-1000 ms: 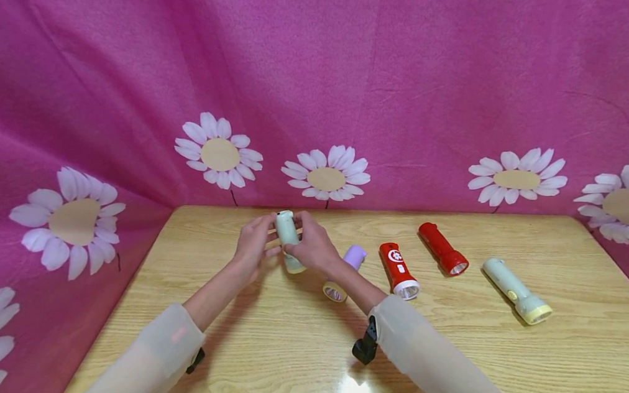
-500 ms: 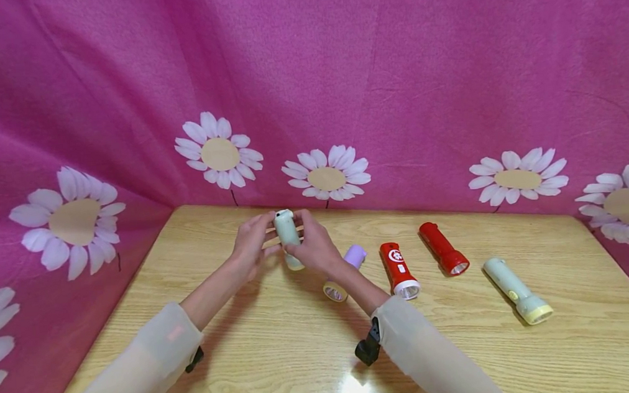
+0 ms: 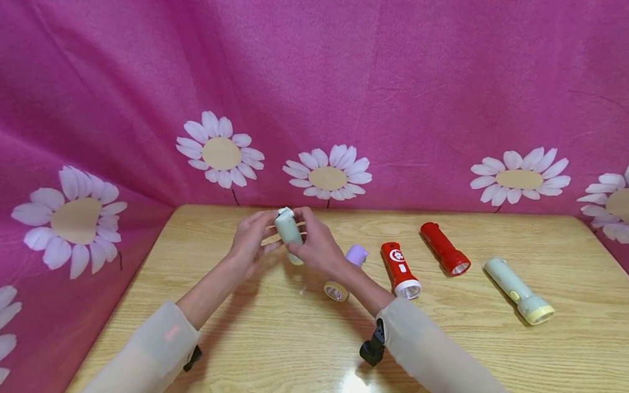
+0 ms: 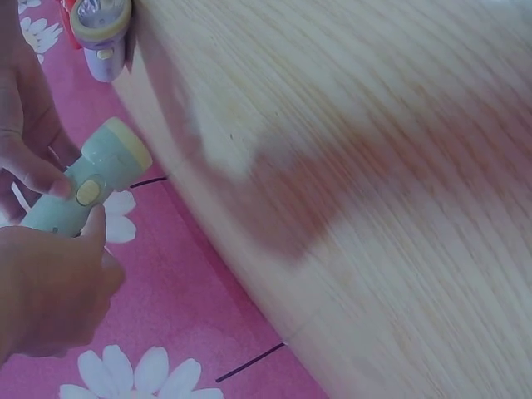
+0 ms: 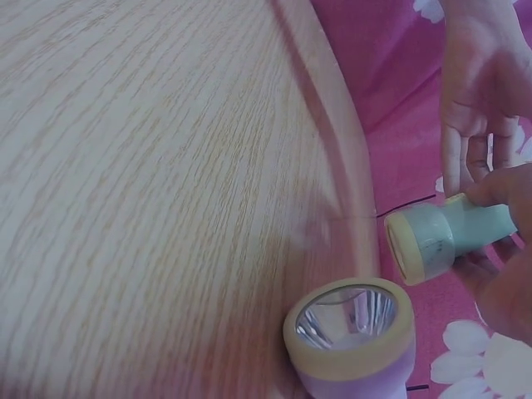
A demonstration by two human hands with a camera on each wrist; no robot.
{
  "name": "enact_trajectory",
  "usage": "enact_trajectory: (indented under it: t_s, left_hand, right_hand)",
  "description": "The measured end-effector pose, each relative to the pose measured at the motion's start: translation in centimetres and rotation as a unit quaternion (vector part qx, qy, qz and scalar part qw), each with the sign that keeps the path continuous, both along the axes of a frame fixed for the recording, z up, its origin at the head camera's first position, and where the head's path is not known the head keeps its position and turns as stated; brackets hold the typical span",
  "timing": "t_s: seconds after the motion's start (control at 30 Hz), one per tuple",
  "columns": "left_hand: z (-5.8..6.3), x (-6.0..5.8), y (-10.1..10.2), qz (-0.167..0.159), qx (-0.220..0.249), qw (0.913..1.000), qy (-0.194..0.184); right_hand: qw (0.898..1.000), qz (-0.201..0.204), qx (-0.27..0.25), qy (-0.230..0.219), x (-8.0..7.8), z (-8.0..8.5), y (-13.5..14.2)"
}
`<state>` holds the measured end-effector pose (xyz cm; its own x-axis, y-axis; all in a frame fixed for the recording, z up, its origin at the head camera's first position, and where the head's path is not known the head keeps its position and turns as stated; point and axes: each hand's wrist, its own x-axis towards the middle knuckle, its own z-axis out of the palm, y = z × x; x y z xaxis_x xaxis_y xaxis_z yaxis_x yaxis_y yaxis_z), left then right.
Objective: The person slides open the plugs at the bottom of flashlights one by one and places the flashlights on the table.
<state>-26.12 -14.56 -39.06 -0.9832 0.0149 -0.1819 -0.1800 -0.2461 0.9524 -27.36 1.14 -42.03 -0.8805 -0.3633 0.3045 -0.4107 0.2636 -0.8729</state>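
Observation:
A pale green flashlight (image 3: pixel 288 229) with a yellow rim is held up near the back of the table, tail uppermost in the head view. My right hand (image 3: pixel 315 240) grips its barrel, the thumb beside the yellow switch (image 4: pixel 89 193). From the other side my left hand (image 3: pixel 249 239) reaches in with mostly straight fingers, one fingertip right by the switch in the left wrist view. The right wrist view shows the left palm (image 5: pixel 482 83) and the flashlight's yellow-rimmed head (image 5: pixel 416 245). Below the right forearm lies a purple flashlight (image 3: pixel 355 255), partly covered by it.
To the right on the wooden table (image 3: pixel 284 361) lie a red flashlight with a white rim (image 3: pixel 396 267), an all-red flashlight (image 3: pixel 439 245) and another pale green flashlight (image 3: pixel 513 288). A pink cloth with daisies (image 3: pixel 384 90) hangs behind and beside the table.
The held flashlight has risen slightly and its lens end has tilted up and away, so less of its head shows. Both hands stay around it; the flashlights on the table have not moved.

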Motion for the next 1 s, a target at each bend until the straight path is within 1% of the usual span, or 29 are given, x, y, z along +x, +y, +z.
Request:
enact_trajectory:
  t_s: [0.13,0.27,0.43,0.7,1.0]
  left_hand:
    - [0.16,0.12,-0.01,-0.001,0.003,0.9999,0.012]
    - [0.23,0.22,0.02,0.002,0.005,0.9998,0.019]
    - [0.19,0.25,0.08,0.006,-0.006,0.9997,0.025]
    - [0.19,0.26,0.07,0.006,-0.019,0.9992,0.034]
    - [0.14,0.12,0.11,0.001,-0.026,0.999,0.038]
  right_hand:
    - [1.0,-0.001,0.0,0.007,0.07,0.11,0.05]
    - [1.0,-0.001,0.0,0.003,0.07,0.16,0.05]
    - [1.0,-0.001,-0.004,0.001,0.08,0.18,0.05]
    - [1.0,0.0,-0.015,0.012,0.21,0.31,0.15]
    - [1.0,-0.005,-0.009,0.012,0.29,0.34,0.4]
